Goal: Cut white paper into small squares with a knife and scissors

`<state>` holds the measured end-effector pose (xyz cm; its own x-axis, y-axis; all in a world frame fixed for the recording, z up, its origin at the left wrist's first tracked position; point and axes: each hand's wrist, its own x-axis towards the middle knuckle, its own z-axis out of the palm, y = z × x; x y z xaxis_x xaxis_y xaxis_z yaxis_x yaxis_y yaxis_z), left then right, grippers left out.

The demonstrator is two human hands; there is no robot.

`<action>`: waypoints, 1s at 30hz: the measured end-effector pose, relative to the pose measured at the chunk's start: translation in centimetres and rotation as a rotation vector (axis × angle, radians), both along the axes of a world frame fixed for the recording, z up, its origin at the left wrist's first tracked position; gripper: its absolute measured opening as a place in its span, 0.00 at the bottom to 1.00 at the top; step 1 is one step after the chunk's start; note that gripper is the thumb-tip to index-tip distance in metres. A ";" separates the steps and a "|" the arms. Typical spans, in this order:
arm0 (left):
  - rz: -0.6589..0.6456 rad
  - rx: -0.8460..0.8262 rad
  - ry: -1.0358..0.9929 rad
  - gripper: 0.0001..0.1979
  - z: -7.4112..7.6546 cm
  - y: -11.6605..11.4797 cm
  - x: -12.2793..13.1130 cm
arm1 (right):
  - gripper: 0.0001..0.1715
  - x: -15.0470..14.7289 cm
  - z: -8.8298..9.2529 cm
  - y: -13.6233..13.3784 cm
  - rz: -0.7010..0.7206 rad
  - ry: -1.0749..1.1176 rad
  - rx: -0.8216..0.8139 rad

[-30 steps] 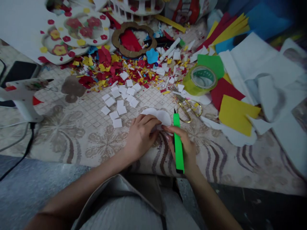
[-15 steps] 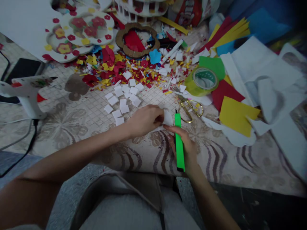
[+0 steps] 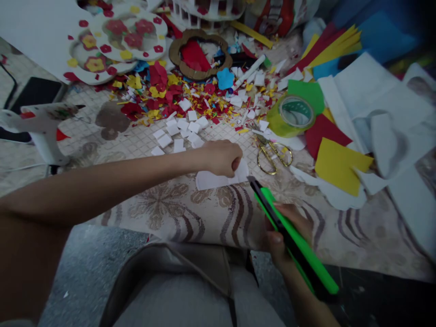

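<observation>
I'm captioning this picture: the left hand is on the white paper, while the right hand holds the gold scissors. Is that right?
Not quite: the right hand holds the green cutter, not the scissors, which lie on the cloth. The head view shows this. The left hand is indeed on the white paper.

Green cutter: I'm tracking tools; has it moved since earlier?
Yes: against the gold-handled scissors, the green cutter has shifted down the view, its rear swinging right.
</observation>
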<state>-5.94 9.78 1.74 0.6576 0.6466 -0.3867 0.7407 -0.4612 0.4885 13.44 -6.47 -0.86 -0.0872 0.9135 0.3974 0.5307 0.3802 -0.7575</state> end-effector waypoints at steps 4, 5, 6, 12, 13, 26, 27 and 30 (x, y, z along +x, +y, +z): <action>-0.024 -0.047 0.068 0.10 0.5 0.8 0.6 | 0.15 0.5 -0.7 -1.1 0.007 -0.113 0.043; -0.027 -0.050 0.076 0.10 0.6 0.8 0.7 | 0.14 0.4 -1.0 -1.2 -0.023 -0.115 0.060; -0.028 -0.050 0.079 0.10 0.6 0.8 0.7 | 0.14 0.3 -1.2 -1.1 -0.057 -0.105 0.072; -0.010 -0.017 0.033 0.10 -0.1 0.4 0.2 | 0.12 -0.9 -1.8 0.3 -0.100 0.142 -0.080; -0.010 -0.011 0.027 0.10 -0.2 0.4 0.1 | 0.12 -1.2 -1.9 0.6 -0.096 0.172 -0.097; -0.024 0.006 0.038 0.13 0.1 0.1 0.1 | 0.18 -3.0 -3.8 1.9 -0.048 0.014 -0.250; -0.028 0.011 0.035 0.13 0.1 0.1 0.1 | 0.18 -3.0 -3.7 1.9 -0.051 -0.010 -0.242; -0.046 0.032 0.038 0.12 0.2 0.1 0.1 | 0.17 -3.1 -3.3 2.0 -0.078 -0.058 -0.209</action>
